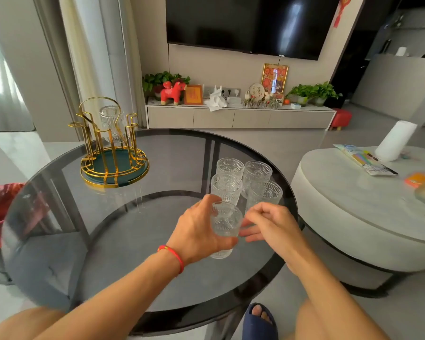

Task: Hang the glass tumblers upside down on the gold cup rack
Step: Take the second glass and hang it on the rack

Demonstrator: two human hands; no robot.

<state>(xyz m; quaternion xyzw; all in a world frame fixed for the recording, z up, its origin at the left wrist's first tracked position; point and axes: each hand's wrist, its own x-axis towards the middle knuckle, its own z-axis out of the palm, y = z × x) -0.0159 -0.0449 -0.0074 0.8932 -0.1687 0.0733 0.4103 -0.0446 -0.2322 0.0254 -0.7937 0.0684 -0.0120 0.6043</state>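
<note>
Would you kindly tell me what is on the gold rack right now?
One tumbler hangs upside down on the gold rack; its other pegs look bare. Its green tray seems empty.

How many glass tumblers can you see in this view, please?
6: one upside down on the gold rack, four grouped upright on the table, one in the left hand. Others may be hidden.

A big black TV (250,23) hangs on a light wall. Under it is a long low cabinet (238,117) with green plants (165,78), a red toy horse (172,92) and a gold picture frame (274,78) on top. Pale curtains (93,52) hang at the left, where bright light comes in. A round white table (353,192) stands at the right on a grey floor (268,138).
</note>
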